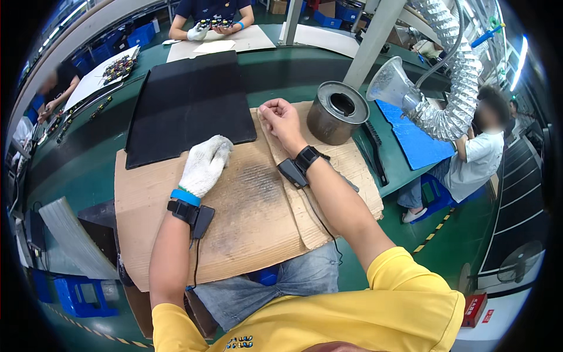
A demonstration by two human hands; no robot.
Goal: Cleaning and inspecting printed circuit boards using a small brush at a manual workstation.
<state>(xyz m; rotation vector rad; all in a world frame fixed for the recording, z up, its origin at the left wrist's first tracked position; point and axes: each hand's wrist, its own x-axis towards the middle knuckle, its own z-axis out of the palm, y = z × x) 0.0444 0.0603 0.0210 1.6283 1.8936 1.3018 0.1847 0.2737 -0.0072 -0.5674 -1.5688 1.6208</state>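
Observation:
My left hand (204, 166), in a white knit glove, rests on the brown cardboard sheet (152, 217) beside the near edge of a flat black mat (190, 100). Its fingers are curled together, and anything under them is hidden. My right hand (281, 122) is bare and sits farther forward, over a raised strip of cardboard just right of the mat. Thumb and fingertips are pinched together; whatever they may hold is too small to make out. A round dark metal pot (337, 114) with an open centre stands to the right of that hand.
Right of the pot lies a black brush (375, 154). A clear funnel hood (390, 82) on a silver duct (448, 100) hangs at the upper right, near a blue mat (413, 135). Co-workers sit across the green table (275, 67) and at both sides.

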